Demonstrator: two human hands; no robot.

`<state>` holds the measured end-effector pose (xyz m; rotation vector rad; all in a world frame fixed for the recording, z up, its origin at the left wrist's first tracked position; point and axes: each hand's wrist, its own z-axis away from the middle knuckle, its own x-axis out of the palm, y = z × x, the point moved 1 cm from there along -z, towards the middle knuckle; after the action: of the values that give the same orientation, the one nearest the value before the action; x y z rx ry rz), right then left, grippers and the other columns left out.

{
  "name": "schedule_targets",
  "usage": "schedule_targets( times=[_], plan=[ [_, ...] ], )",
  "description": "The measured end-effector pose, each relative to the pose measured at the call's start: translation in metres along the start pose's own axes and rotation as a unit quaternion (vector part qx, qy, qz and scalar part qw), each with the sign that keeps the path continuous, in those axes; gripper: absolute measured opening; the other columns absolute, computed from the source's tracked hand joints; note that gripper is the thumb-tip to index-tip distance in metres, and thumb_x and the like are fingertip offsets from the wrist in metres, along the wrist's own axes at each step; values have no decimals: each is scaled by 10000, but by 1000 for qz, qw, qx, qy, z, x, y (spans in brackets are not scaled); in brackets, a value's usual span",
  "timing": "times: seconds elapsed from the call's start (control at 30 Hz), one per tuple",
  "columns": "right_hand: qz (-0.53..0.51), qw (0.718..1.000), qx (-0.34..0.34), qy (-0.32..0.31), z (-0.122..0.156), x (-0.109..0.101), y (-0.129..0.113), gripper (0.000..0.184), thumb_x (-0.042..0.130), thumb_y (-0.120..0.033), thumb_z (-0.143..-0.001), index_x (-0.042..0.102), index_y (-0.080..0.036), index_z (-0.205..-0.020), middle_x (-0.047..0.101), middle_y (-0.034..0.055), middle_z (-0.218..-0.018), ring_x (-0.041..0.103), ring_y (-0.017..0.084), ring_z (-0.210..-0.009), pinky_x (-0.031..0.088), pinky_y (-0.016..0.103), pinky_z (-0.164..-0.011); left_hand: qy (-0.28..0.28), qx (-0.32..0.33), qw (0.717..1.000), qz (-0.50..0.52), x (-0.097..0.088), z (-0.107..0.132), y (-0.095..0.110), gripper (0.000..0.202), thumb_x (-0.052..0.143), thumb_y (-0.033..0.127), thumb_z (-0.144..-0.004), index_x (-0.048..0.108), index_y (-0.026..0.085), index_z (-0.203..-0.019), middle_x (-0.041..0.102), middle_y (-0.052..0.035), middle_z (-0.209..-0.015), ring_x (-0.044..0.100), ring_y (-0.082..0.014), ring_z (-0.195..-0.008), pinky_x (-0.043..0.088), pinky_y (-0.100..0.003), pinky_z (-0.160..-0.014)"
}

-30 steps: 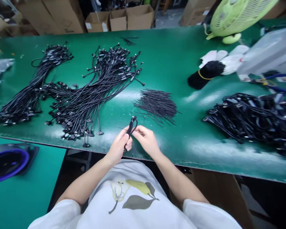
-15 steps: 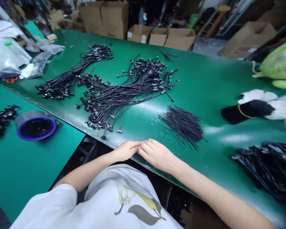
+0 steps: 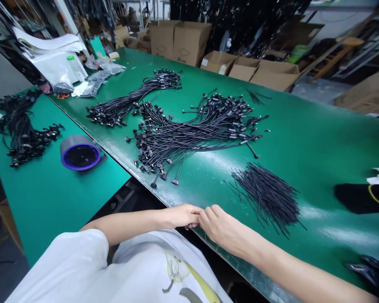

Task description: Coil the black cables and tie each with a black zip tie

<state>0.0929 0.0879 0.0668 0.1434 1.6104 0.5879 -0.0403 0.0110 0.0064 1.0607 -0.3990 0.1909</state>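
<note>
Left hand point(image 3: 181, 216) and right hand point(image 3: 222, 228) meet, fingers pressed together, at the green workbench's point(image 3: 318, 147) near edge; any pinched part is hidden.

White tee point(image 3: 61, 265), short slvs point(image 3: 82, 244), pear print point(image 3: 177, 269) (w/ leaf point(image 3: 189, 296))
</note>
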Motion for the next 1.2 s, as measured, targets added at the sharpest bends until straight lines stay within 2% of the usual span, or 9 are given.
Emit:
schedule_targets(
  times=[0.17,0.37,0.5,0.6,0.77,0.93,1.0,1.1,1.2],
  plan=[
    [-63,975,197,77,-7,16,10,250,403,-49,-823,543,-179,-662,469,37,-585,420,176,-512,267,331,-536,38,88,991,89,3,-12,17,171,610,208,-720,677,177,-875,655,9,-842,542,-155,-884,385,-289,-890],
    [-254,845,428,195,-16,20,0,242,410,-224,-971,570,-193,-792,614,13,-696,572,141,-622,372,251,-591,84,178,978,66,-8,-16,39,615,390,674,-868,714,151,-896,666,-87,-916,570,-227,-979,396,-365,-966],
    [-328,794,476,190,-3,26,2,269,388,-272,-983,583,-206,-809,624,8,-705,567,145,-603,376,250,-565,94,285,942,-150,-9,2,44,512,430,597,-899,724,191,-796,641,-66,-949,536,-192,-957,360,-302,-969],
    [-252,818,484,180,2,21,2,277,406,-255,-974,566,-202,-754,591,19,-668,539,159,-615,354,267,-585,9,202,967,-157,-9,0,30,516,456,623,-875,707,190,-751,639,-44,-792,510,-156,-739,405,-277,-804],
    [-254,872,385,165,-13,15,-18,290,389,-180,-955,581,-199,-739,596,33,-658,530,167,-645,353,279,-644,64,93,994,4,-19,-8,25,772,263,780,-830,694,149,-715,559,-35,-679,515,-149,-651,428,-273,-664],
    [-425,761,462,162,-8,31,-14,284,400,-263,-972,595,-208,-774,646,21,-743,569,158,-674,382,260,-635,81,205,967,-126,-14,10,42,342,710,454,-774,728,180,-977,574,-91,-1139,538,-224,-1103,417,-305,-968],
    [-451,721,501,160,-3,34,-11,268,414,-285,-971,593,-209,-786,637,12,-748,566,153,-673,381,260,-635,101,202,968,-110,-7,12,37,527,778,357,-725,629,242,-1218,427,-85,-1397,433,-248,-1284,377,-327,-1050],
    [-434,713,519,184,-1,34,-16,265,412,-279,-974,590,-201,-793,623,13,-746,555,148,-676,383,262,-646,128,186,974,-17,1,6,21,796,737,356,-778,330,321,-1461,241,-61,-1566,327,-244,-1401,308,-372,-1131],
    [-393,718,528,226,-2,34,-25,273,397,-282,-988,609,-189,-845,626,33,-775,562,153,-716,405,266,-683,123,199,972,32,7,-3,10,880,741,348,-778,238,337,-1500,272,-44,-1580,267,-238,-1447,229,-379,-1180]
  ],
)
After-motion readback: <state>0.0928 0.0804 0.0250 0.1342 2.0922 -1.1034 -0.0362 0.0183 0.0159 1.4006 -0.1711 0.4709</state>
